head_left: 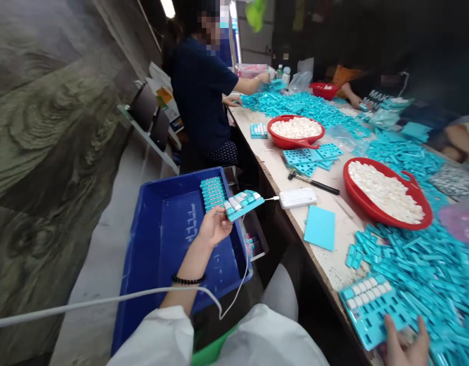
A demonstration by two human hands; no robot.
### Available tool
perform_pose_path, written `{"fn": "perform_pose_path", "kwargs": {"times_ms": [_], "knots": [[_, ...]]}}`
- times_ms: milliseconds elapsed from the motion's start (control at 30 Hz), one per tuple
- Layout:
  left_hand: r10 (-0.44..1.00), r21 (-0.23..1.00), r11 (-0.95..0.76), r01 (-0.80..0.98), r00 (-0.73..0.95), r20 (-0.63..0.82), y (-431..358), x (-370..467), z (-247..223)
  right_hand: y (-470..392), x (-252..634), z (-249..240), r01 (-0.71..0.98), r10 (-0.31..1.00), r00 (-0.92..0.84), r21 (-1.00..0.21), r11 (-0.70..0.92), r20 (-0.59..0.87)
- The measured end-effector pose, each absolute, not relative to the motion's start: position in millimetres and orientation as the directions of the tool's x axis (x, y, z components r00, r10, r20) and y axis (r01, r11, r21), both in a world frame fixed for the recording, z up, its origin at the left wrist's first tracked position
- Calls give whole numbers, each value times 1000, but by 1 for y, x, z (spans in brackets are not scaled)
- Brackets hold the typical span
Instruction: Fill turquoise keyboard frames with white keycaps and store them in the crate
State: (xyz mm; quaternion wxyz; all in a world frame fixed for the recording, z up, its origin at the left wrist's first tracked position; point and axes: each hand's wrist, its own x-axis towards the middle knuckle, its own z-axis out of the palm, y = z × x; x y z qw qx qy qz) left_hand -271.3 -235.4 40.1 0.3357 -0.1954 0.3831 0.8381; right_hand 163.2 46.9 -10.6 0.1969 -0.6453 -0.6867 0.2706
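My left hand grips the near end of a turquoise tray filled with white and turquoise key-like pieces. It holds this tray over the right side of a blue crate, beside a stack of similar trays inside. At the lower right, my right hand has its fingers at the edge of a turquoise panel with rectangular holes. White pieces fill the panel's far rows, and the nearer holes are bare. Part of my right hand is cut off by the frame.
Red baskets of white pieces, a hammer, a white power bank and loose turquoise pieces lie on the worktable. A white cable crosses before me. A co-worker sits at the far left side.
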Motion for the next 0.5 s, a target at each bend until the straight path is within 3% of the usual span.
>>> {"fn": "perform_pose_path", "kwargs": {"times_ms": [67,167,400,500], "knots": [[549,476,-405,-781,-624,-556,-207,-262,60,39,161,1,840,988,-123,-540,52,-97],[704,437,-264,-860,-481,-522,-169,-243,81,25,157,18,850,990,-127,-522,73,-67],[854,433,7,-902,-219,-472,-105,-192,122,-2,154,53,669,989,-125,-729,144,80],[918,459,72,-886,-121,-378,-89,-171,133,-13,150,61,568,978,-175,-800,193,112]]}}
